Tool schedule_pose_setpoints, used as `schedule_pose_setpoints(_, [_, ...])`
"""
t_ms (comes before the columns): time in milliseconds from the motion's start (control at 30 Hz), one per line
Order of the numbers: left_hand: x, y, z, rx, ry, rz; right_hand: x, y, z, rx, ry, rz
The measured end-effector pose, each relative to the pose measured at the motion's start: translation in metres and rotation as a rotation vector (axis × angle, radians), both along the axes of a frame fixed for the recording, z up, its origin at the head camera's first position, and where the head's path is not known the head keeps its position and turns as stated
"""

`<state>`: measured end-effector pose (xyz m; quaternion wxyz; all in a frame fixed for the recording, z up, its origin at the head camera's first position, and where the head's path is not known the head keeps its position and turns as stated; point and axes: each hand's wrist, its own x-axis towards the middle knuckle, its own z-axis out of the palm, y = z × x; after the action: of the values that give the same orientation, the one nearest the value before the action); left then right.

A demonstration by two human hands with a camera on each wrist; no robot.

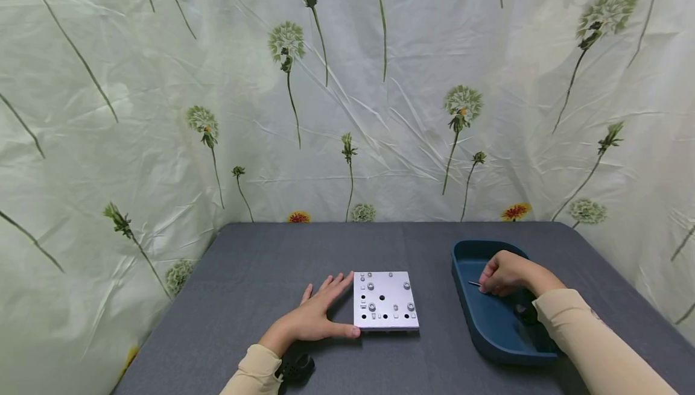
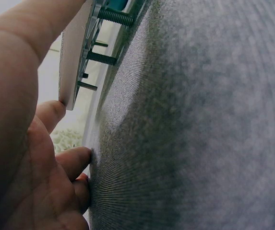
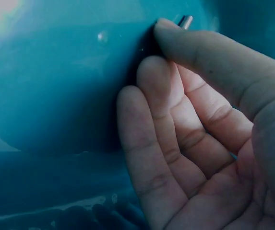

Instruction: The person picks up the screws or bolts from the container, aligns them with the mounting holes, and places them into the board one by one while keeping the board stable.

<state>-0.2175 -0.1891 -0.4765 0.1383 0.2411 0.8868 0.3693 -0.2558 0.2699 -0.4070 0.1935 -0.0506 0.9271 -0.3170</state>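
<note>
In the head view a square silver metal plate (image 1: pixel 388 301) stands on the table, its top carrying several small bolts and dark holes. Below it, threaded screws and thin pins (image 2: pixel 102 58) stick out underneath in the left wrist view. My left hand (image 1: pixel 312 316) is spread at the plate's left side, thumb at the near corner and index fingertip at the far one, fingers nearly straight. Inside the blue tray (image 1: pixel 471 316), my right hand (image 1: pixel 505 273) pinches a thin metal pin (image 1: pixel 475 283) between thumb and fingers. The pin's end (image 3: pixel 187 21) shows past the thumb.
The tray's raised rim surrounds my right hand. A dark grey cloth covers the table (image 1: pixel 282 250), and a pale curtain (image 1: pixel 347 93) printed with dandelions hangs behind its far edge. Black wrist gear (image 1: pixel 298 368) sits under my left wrist.
</note>
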Motion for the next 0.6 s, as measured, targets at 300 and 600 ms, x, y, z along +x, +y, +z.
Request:
schedule_pose_setpoints(300, [-0.0012,-0.0003,-0.0008,-0.009,0.0,0.0,-0.0052,0.0047,0.0016,-0.031,-0.05,0.052])
schedule_pose_setpoints(600, [0.0007,0.0001,0.0025,-0.008,0.002,-0.002,-0.0057,0.0055,0.0079,-0.043,-0.092,0.061])
